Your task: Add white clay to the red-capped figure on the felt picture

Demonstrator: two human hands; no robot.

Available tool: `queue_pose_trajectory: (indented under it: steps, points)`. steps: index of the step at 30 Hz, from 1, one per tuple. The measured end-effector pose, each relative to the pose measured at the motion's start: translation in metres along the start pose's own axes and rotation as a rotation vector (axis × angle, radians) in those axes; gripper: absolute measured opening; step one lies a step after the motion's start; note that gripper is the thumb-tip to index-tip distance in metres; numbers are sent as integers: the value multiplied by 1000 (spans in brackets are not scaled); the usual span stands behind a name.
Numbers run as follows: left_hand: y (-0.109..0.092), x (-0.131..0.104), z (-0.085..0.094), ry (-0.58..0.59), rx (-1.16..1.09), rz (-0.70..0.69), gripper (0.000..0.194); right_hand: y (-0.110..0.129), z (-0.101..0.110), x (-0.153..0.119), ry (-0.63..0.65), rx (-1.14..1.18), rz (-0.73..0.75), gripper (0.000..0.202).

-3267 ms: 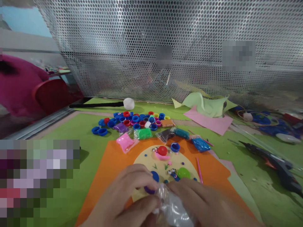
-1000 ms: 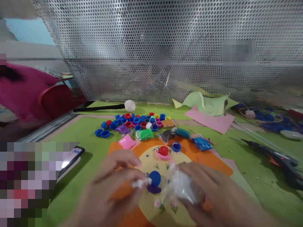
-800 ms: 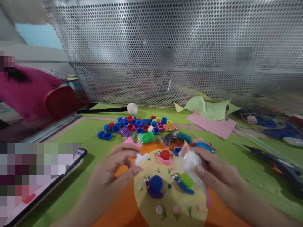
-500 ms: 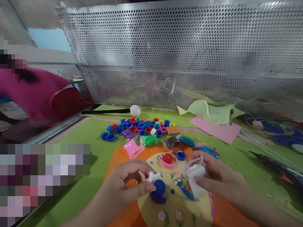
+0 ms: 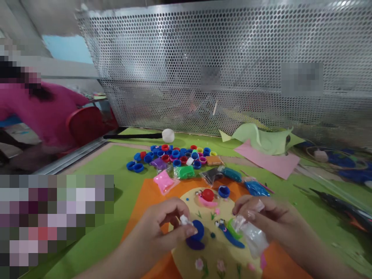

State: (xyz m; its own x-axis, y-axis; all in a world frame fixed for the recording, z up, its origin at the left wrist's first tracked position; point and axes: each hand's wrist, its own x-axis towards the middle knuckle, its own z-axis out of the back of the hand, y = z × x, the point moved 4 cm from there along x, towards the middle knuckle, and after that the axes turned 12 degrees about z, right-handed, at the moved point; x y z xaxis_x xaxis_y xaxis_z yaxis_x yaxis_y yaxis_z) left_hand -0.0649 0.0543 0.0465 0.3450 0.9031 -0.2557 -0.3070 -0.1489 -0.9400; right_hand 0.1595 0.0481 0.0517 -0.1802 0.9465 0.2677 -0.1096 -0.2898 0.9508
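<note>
Between the thumb and fingers of my left hand (image 5: 177, 224) is a bit of white clay (image 5: 185, 220), beside a blue cap (image 5: 198, 231) above a dark blue clay strip (image 5: 195, 244). My right hand (image 5: 258, 217) pinches a clear plastic bag (image 5: 255, 238) with white material inside. Both hands are over a yellow round piece (image 5: 215, 252) on an orange sheet (image 5: 142, 205). On the yellow piece lie a red cap (image 5: 207, 195) with pink clay, a blue clay snail body (image 5: 232, 239) with eyes, and small clay flowers (image 5: 221, 265).
Bottle caps (image 5: 175, 154) and coloured clay packets (image 5: 185, 172) lie behind the orange sheet. Pink paper (image 5: 267, 159) and a black-handled tool (image 5: 340, 205) are at the right. A perforated metal panel (image 5: 186, 69) stands behind. A person in pink (image 5: 49, 112) sits left.
My left hand's fingers have closed in around the white clay, which shows less. The bag in my right hand has swung down and right, uncovering a green curved piece by the blue snail body.
</note>
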Motion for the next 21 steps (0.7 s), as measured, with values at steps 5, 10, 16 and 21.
queue_pose_trajectory:
  steps: [5, 10, 16, 21]
  points:
    - [4, 1, -6, 59, -122, 99, 18, 6, -4, -1, 137, -95, 119, 26]
    - [6, 1, -10, 107, -107, 63, 28, 4, -8, -11, 130, -194, 23, 32]
    - [-3, -17, -20, 197, 234, -63, 19, 8, -29, -21, 197, -93, -82, 46]
    - [-12, -21, -27, 226, 264, -185, 26, 22, -38, -23, 319, -147, 89, 32]
